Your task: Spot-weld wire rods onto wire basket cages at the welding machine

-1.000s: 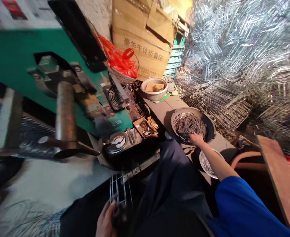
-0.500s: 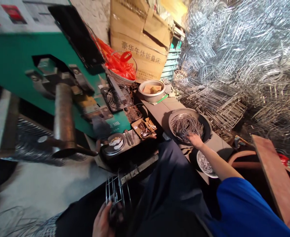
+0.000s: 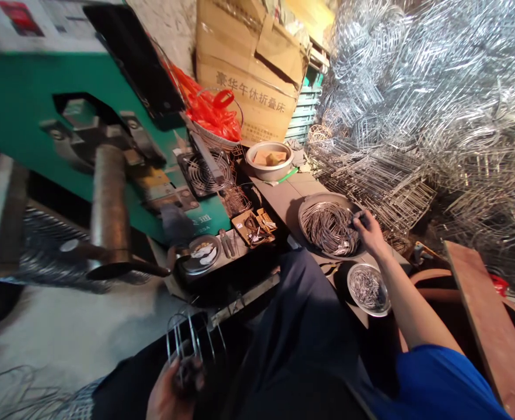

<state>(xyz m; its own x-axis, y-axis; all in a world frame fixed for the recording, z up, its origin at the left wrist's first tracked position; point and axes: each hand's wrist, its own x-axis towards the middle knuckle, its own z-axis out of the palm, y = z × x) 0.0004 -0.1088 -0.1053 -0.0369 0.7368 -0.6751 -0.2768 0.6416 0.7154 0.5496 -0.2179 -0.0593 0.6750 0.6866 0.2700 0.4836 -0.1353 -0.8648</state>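
My left hand (image 3: 175,382), low in the view, is closed around a small wire frame (image 3: 185,338) of bent, shiny wires, which rises above the fingers. My right hand (image 3: 370,233) hovers at the right rim of a wide grey basin (image 3: 306,201). Its fingers are pinched together and their tips look dark; whatever they hold cannot be made out. Inside the basin lies a heap of metal wire rings (image 3: 327,227). Below the right wrist, a smaller metal bowl (image 3: 351,291) contains many short, shiny metal pieces (image 3: 368,287).
A green machine (image 3: 12,105) with a thick metal post (image 3: 110,204) fills the left. Along the bench are a fan (image 3: 205,173), a small box of tools (image 3: 253,227) and a pale bowl (image 3: 261,169). Piled wirework (image 3: 437,87) covers the right; a wooden board (image 3: 480,309) leans nearby.
My right hand has lifted from the wire rings and moved right to the basin's rim, its fingers now pinched. My left hand has shifted slightly left with the wire frame.
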